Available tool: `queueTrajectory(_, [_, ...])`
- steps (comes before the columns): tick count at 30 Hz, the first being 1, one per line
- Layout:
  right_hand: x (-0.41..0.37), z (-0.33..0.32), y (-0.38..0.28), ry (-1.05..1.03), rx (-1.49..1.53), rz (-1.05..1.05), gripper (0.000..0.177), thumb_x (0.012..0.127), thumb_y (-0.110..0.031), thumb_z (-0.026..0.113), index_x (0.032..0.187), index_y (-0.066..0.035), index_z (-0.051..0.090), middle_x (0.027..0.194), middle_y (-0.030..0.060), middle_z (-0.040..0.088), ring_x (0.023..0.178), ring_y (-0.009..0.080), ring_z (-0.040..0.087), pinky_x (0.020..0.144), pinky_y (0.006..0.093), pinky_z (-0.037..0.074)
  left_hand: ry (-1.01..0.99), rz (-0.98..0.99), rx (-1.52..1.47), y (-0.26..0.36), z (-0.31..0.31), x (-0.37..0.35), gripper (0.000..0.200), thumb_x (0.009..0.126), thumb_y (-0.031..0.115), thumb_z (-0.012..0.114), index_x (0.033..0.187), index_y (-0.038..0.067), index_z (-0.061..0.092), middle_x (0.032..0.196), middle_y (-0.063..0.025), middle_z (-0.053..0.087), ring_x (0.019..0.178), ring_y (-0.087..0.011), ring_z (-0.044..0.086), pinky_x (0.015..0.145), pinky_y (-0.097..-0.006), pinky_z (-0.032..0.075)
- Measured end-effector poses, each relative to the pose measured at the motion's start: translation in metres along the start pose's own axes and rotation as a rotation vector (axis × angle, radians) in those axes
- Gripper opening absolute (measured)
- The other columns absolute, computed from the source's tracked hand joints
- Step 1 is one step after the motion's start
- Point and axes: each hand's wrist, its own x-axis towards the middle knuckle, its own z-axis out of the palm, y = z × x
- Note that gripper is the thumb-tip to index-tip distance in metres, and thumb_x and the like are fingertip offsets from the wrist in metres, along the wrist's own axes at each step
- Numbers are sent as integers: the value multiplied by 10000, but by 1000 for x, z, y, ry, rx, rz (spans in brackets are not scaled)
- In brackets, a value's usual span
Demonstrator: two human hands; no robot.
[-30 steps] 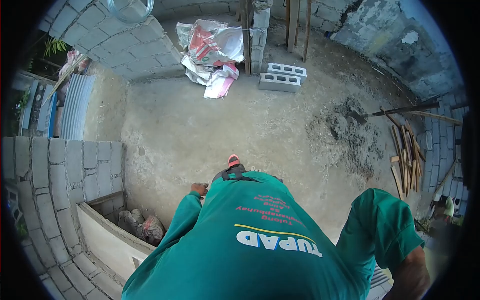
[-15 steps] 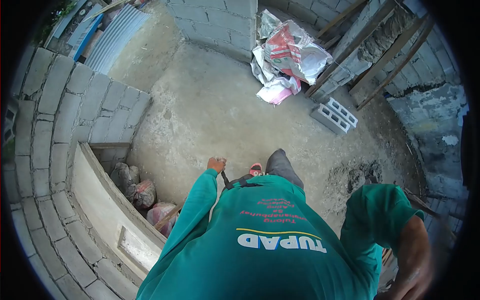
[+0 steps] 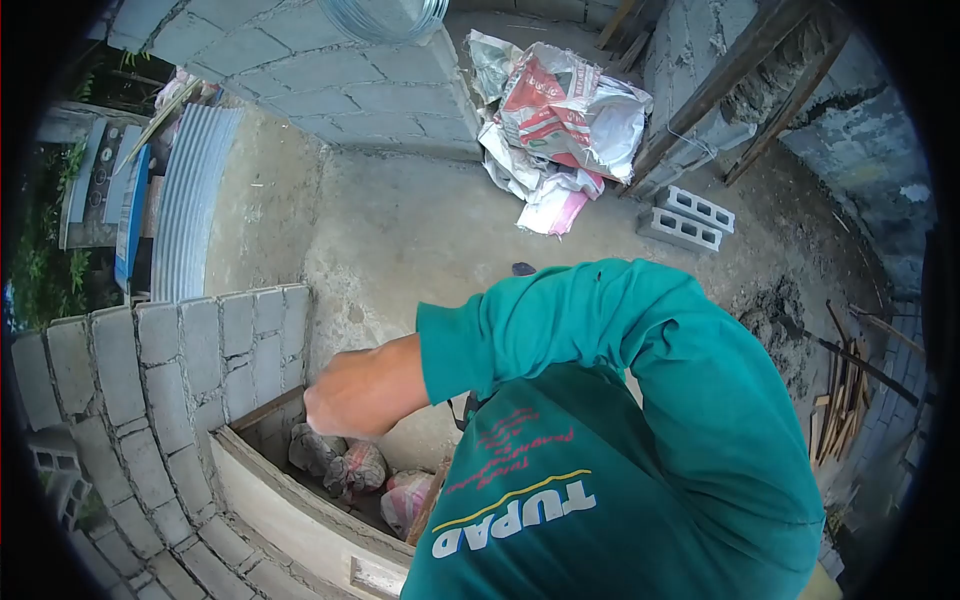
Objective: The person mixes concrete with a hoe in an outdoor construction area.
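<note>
My right arm, in a green sleeve [image 3: 560,325], reaches across my body to the left. At its end my right hand [image 3: 362,390] appears closed, back toward me, its fingers curled under and slightly blurred. Whatever is in it, if anything, is hidden. The hand is in front of the top of a low block wall and the recess beside it, touching neither as far as I can tell. Part of a black strap [image 3: 462,410] shows at the front of my green shirt [image 3: 520,500]. My left hand is out of sight.
Filled sacks [image 3: 355,468] lie in a recess behind a low plastered wall [image 3: 290,510]. A block wall [image 3: 170,400] runs along the left. Ahead are empty sacks [image 3: 560,120], hollow blocks [image 3: 685,220] and coiled wire [image 3: 395,30]. Wood strips [image 3: 845,405] lean at right.
My right hand has swung from the lower right across to the left. My left hand, earlier at the black strap, has left the view. The view has turned left.
</note>
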Motion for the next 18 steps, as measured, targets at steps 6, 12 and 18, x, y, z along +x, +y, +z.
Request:
queueTrajectory(6, [76, -88, -50, -179, 57, -253, 196, 782, -119, 633, 914, 16, 682, 866, 161, 672, 809, 268, 661, 676, 426, 543, 293, -227, -1054, 70, -129, 32, 255, 876, 190, 590, 1085, 47, 622, 859, -77, 694, 703, -182, 640, 598, -350, 499])
queueTrajectory(12, [130, -123, -36, -430, -211, -359, 158, 830, -130, 595, 923, -14, 648, 849, 127, 650, 780, 216, 627, 682, 374, 509, 565, -105, -1393, 82, -220, 46, 170, 866, 78, 571, 985, -20, 644, 867, -70, 672, 721, -165, 658, 680, -285, 535])
queueTrajectory(18, [212, -140, 0, -622, -437, -395, 124, 878, -141, 556, 932, -45, 614, 831, 92, 629, 750, 164, 593, 688, 322, 475, 264, -444, -1569, -6, -174, 130, 214, 866, 69, 604, 1075, 36, 635, 945, -44, 699, 773, -144, 670, 608, -321, 550])
